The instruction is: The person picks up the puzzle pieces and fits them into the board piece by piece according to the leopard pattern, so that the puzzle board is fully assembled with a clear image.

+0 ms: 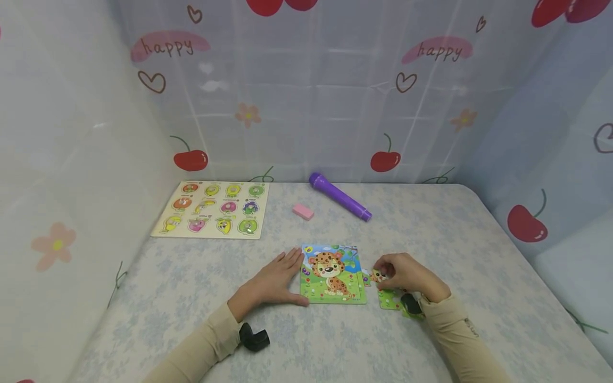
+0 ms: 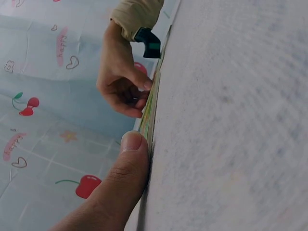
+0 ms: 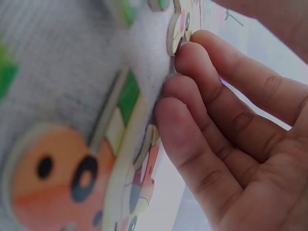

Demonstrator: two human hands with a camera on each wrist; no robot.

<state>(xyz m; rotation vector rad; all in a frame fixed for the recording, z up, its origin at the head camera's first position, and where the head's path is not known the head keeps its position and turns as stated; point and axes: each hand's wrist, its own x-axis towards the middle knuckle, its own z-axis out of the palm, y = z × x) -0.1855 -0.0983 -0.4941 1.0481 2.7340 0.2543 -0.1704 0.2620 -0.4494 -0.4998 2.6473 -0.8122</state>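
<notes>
From my station I can place the square picture puzzle with a spotted leopard cub on bright green and blue [image 1: 330, 279] near the middle of the pale, blue-patterned tabletop [image 1: 191, 276]. The left hand [image 1: 273, 279] lies beside it with fingers extended and thumb spread away, fingertips at the upper left edge and the thumb at the lower left corner. My left wrist view looks along that thumb, low over the cloth.

The right hand [image 1: 402, 274], just right of the puzzle, has its fingers bent and pinches a loose flat piece printed with part of the cub's face [image 1: 379, 276]; whether that piece is off the cloth I cannot tell. A small piece with purple and green print [image 1: 366, 277] sits between it and the puzzle, and a green grass-patterned piece [image 1: 389, 299] lies below the hand. My right wrist view also gives me an orange piece with black spots [image 3: 53, 183] close to the lens (blurred, I admit).

Farther back on the left lies a cream rectangular board with colourful cartoon fruits [image 1: 210, 210]. A small pink block [image 1: 303, 211] rests behind the puzzle, near a purple toy microphone [image 1: 340, 197] set diagonally. Beige sleeves [image 1: 196, 340] cover both forearms, and a white curtain with red cherries [image 1: 297, 138] stands behind the table.
</notes>
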